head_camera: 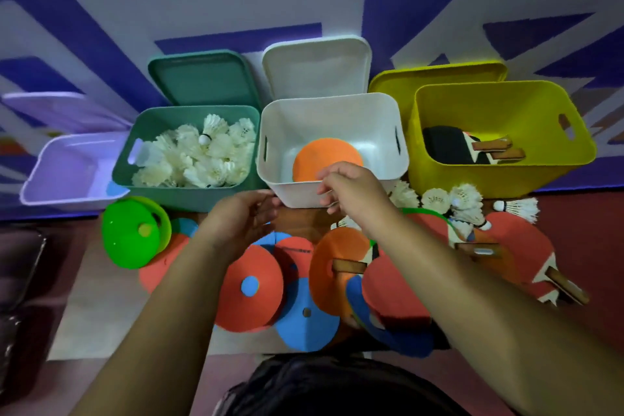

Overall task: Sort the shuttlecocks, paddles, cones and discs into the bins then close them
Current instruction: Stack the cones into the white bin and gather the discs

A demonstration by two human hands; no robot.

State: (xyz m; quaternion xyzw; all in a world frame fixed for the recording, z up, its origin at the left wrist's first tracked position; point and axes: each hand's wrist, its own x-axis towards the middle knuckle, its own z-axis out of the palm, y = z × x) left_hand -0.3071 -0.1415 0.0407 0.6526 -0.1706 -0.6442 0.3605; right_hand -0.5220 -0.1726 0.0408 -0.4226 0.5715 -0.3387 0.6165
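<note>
Four open bins stand in a row. The teal bin holds several white shuttlecocks. An orange disc lies in the white bin. In the yellow bin are paddles. The lilac bin is at far left. My right hand hovers over the white bin's front rim, fingers loosely bent, holding nothing. My left hand sits just left of it, empty. In front lie a green cone, red discs, blue discs, red paddles and loose shuttlecocks.
The bins' lids lie behind them: teal lid, white lid, yellow lid, lilac lid. The floor has a purple and white patterned mat. A dark object sits at the left edge.
</note>
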